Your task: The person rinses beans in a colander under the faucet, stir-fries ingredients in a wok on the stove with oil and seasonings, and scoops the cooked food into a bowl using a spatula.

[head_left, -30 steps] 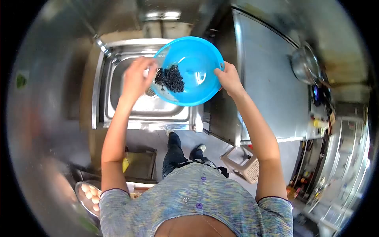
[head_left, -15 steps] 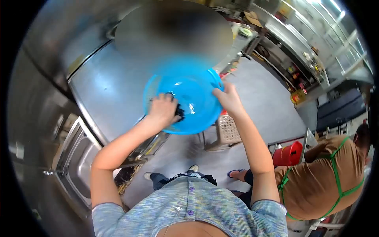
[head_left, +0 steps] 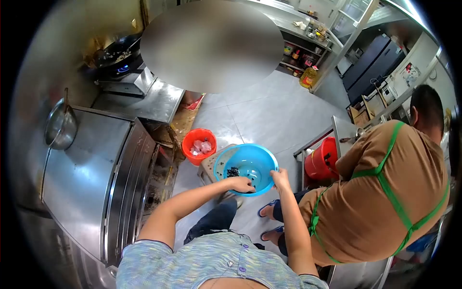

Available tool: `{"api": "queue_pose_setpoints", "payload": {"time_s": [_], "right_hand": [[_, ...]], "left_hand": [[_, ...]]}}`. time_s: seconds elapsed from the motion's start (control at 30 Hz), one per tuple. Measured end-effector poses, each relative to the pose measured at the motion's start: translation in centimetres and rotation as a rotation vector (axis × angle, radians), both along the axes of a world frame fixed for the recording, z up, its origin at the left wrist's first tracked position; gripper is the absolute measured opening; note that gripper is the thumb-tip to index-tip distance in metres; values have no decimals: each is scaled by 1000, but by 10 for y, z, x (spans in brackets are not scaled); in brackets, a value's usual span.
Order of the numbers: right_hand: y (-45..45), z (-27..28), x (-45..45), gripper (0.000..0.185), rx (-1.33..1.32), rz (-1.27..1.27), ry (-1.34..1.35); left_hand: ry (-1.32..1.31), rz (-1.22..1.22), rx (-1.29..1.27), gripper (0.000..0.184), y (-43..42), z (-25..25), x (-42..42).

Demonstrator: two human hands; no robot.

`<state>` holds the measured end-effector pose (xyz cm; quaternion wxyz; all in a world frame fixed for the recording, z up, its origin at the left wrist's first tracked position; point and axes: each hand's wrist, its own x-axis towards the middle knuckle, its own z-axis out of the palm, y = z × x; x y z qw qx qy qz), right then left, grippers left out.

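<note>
A blue basin (head_left: 262, 164) hangs in front of me at about waist height, with small black pieces (head_left: 233, 172) gathered at its left side. My right hand (head_left: 280, 179) grips the basin's right rim. Inside the near edge of the basin is my left hand (head_left: 242, 184), its fingers curled down by the black pieces; whether it pinches any is too small to tell. A beige stool (head_left: 208, 167) stands on the floor partly under the basin.
Beyond the stool is a red bucket (head_left: 198, 146). A person in a brown shirt (head_left: 380, 192) stands close at right, by another red bucket (head_left: 320, 161). A steel counter (head_left: 84, 178) is at left, with a wok (head_left: 118, 52) over a lit burner.
The view has swung right, from the sink past the counter to open floor and a co-worker. The basin has travelled along and is lower. My left hand has gone from its rim to inside.
</note>
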<state>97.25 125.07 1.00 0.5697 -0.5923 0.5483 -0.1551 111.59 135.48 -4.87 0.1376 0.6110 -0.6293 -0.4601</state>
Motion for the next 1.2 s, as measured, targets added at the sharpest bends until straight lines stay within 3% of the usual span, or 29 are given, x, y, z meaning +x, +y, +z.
{"api": "queue_pose_setpoints", "payload": {"time_s": [0.1, 0.13, 0.23, 0.37, 0.43, 0.5, 0.53, 0.63, 0.67, 0.77, 0.83, 0.97, 1.0, 1.03, 1.2], "right_hand": [[-35, -15, 2, 14, -4, -30, -19], [-47, -17, 10, 14, -23, -25, 39], [-91, -29, 32, 13, -27, -66, 73], [-182, -58, 44, 14, -25, -114, -5], [-238, -67, 50, 14, -97, -95, 69], [-293, -73, 56, 18, -292, -74, 47], [-323, -72, 66, 18, -319, -105, 82], [-382, -74, 76, 19, -285, -208, 115], [-404, -74, 84, 19, -265, -228, 99], [-449, -48, 121, 15, -233, -165, 50], [-473, -48, 149, 8, -203, -122, -123], [-509, -42, 228, 7, -106, -14, -161], [-518, -40, 253, 7, -95, 29, -173], [-538, -74, 276, 8, -180, 92, -140], [-577, -79, 425, 11, -84, 518, -243]], "left_hand": [[161, 88, 217, 57, -43, 5, -5], [156, 99, 190, 58, -54, 19, -2], [95, 108, -38, 52, -109, -35, 7], [172, 128, 45, 45, -205, -54, 26], [287, 193, 330, 42, -271, -63, 38], [397, 299, 484, 40, -330, -25, 54], [501, 278, 465, 35, -378, -101, 55], [898, 201, 802, 29, -446, -65, 78], [876, 274, 789, 27, -461, -30, 89], [990, 344, 718, 25, -508, -21, 136], [1082, 470, 689, 23, -528, -23, 171], [982, 528, 544, 24, -548, -7, 245], [1055, 614, 541, 23, -551, -3, 266], [1155, 653, 513, 22, -553, -10, 291], [1441, 935, 260, 20, -537, -22, 403]]}}
